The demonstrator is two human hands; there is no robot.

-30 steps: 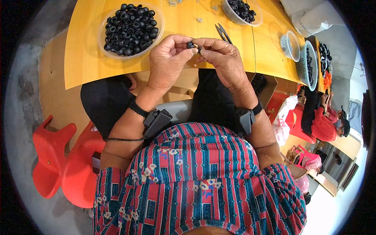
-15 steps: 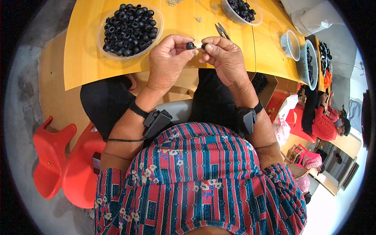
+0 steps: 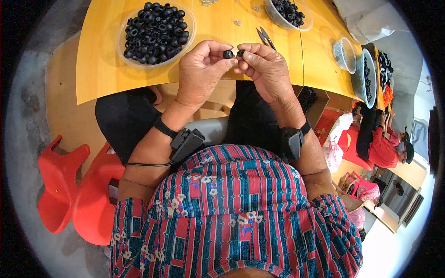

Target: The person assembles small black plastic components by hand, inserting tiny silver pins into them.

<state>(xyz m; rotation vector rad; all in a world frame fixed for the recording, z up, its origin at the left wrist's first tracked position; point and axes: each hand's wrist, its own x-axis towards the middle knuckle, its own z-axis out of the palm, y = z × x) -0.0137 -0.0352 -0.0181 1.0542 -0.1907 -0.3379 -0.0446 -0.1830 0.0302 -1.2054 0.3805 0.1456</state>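
Right hand (image 3: 265,69) nearer left hand (image 3: 201,70), pinching black piece (image 3: 240,53).

Light: we record bright, even illumination on the left hand (image 3: 199,76), right hand (image 3: 270,76) and yellow table (image 3: 102,83) beyond them; white glare well below and right of them; dimmer grey floor (image 3: 25,194) leftward. Optics: table edge bowed, corners black, hands fairly sharp.
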